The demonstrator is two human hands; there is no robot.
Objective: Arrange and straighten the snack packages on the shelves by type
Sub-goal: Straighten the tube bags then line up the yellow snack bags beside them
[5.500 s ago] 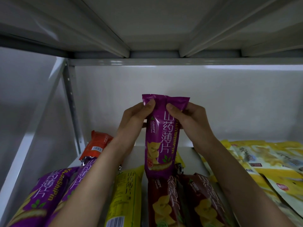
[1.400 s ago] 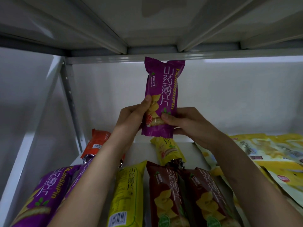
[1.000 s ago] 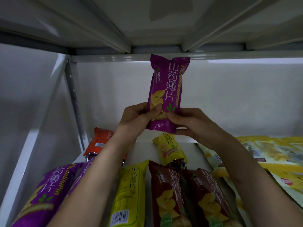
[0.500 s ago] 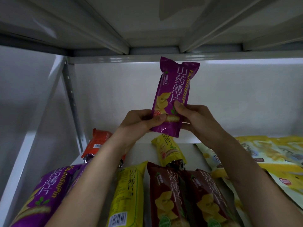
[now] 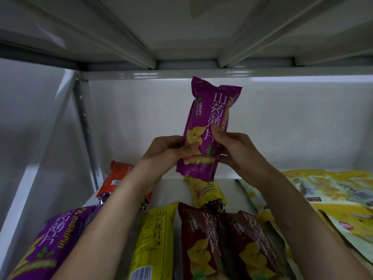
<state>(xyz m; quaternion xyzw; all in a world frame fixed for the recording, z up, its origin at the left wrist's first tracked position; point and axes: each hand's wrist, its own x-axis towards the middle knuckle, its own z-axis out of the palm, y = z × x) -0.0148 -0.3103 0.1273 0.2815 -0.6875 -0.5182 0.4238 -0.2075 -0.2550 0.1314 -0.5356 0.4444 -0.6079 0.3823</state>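
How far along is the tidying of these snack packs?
Partly done. Two dark red packs already lie side by side, next to a yellow pack. In hand: the left hand and right hand grip a purple snack pack above the white shelf. Left: laying it by the purple pack at front left, and sorting the orange pack and the overlapping pale yellow bags.

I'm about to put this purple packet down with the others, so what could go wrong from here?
1. Both hands, left hand and right hand, pinch only the lower part of the purple packet; its tall top may flop or slip.
2. The matching purple packets lie under your left forearm, so lowering the arm may knock them askew.
3. The yellow packet lies directly below and could be nudged out of line.
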